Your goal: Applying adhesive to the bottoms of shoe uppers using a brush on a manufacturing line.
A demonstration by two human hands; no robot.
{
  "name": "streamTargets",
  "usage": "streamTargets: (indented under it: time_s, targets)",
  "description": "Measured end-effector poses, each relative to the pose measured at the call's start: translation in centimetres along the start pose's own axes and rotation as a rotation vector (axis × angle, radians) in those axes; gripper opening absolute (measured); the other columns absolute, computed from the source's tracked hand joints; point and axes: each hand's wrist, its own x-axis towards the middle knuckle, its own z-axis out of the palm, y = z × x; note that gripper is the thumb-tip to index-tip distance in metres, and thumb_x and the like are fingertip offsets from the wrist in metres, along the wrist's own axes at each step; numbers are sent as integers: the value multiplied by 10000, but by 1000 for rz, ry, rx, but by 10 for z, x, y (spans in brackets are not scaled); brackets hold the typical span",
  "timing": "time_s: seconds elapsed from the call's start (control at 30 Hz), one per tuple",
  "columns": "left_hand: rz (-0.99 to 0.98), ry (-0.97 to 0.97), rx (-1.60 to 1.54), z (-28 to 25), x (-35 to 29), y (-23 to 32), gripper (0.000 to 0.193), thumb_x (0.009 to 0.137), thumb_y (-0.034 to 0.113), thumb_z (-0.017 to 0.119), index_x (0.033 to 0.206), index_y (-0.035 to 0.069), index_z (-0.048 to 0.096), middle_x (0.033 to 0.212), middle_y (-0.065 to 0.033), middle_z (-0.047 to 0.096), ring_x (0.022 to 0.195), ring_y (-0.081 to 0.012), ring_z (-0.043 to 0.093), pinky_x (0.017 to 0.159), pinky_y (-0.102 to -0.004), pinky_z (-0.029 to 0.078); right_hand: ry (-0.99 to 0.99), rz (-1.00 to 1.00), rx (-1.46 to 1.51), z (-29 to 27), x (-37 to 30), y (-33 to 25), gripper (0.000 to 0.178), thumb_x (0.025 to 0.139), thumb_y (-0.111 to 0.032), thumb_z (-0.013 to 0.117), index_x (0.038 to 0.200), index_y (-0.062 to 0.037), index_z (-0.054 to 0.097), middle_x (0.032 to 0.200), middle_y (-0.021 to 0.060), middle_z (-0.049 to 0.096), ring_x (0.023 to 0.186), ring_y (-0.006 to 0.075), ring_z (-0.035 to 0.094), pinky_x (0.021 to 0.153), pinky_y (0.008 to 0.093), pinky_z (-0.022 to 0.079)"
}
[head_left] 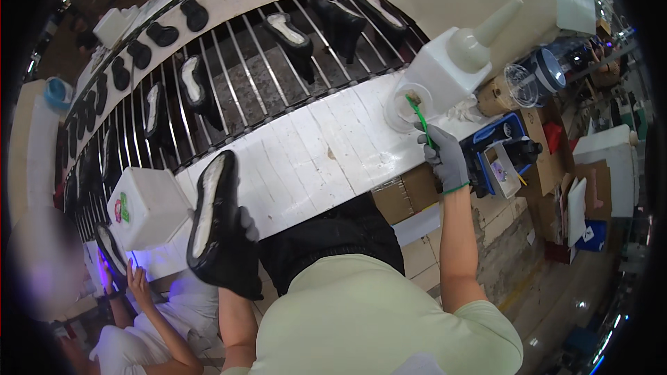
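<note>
My left hand (247, 223), in a grey glove and mostly hidden, is closed on a black shoe upper (231, 246) from behind. The upper stands tilted, its white bottom (207, 212) facing left. My right hand (445, 156), gloved in grey with a green cuff edge, grips a thin green-handled brush (421, 117). The brush's tip dips into a round translucent cup (394, 119) on the white ledge (306, 160). Right behind the cup is a big white bottle (445, 73) with a long pointed spout.
Beyond the ledge, a metal-rod conveyor (243, 69) carries several black uppers; dark soles (194, 14) line its far side. A white container (149, 208) stands at left, near a co-worker's hands (141, 285). At right are a blue tray (497, 153), drink cups (497, 94) and cardboard boxes (545, 146).
</note>
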Motion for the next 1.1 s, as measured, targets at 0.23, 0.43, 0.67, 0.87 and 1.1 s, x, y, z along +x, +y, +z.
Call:
streamTargets:
  time_s: [0.23, 0.43, 0.67, 0.87, 1.1]
  targets:
    - [-272, -319, -295, -22, 40, -24, 709, 966, 596, 372, 1429, 60, 414, 1169, -149, 622, 969, -232, 634, 861, -354, 523, -352, -180, 151, 77, -12, -46, 319, 952, -163, 592, 1217, 14, 601, 939, 52, 653, 598, 45, 491, 480, 173, 325]
    - [-169, -122, 248, 32, 28, -18, 557, 997, 435, 448, 1355, 8, 469, 1229, -104, 601, 1083, -165, 594, 969, -312, 475, -582, -464, -408, 147, -76, -102, 209, 705, 3, 730, 913, 10, 743, 804, 69, 679, 646, 83, 557, 543, 213, 404]
    - [81, -184, 490, 63, 19, 4, 643, 944, 392, 523, 1399, -36, 370, 1281, -111, 536, 1136, -166, 529, 993, -315, 428, -677, -559, -649, 166, -95, -101, 289, 627, 74, 728, 908, 13, 745, 797, 97, 670, 742, 148, 625, 651, 251, 469]
    - [158, -260, 629, 57, 23, 6, 752, 874, 409, 620, 1404, -54, 354, 1275, -118, 531, 1146, -175, 509, 1012, -316, 398, -652, -702, -679, 175, -84, -100, 238, 723, 6, 747, 959, -20, 746, 781, 76, 660, 691, 126, 616, 602, 244, 456]
    - [208, -242, 752, 65, 16, 12, 839, 776, 316, 729, 1431, -31, 335, 1259, -125, 554, 1139, -179, 524, 1005, -328, 409, -642, -756, -637, 191, -73, -105, 210, 737, 5, 736, 947, -6, 742, 770, 73, 643, 698, 119, 582, 609, 239, 430]
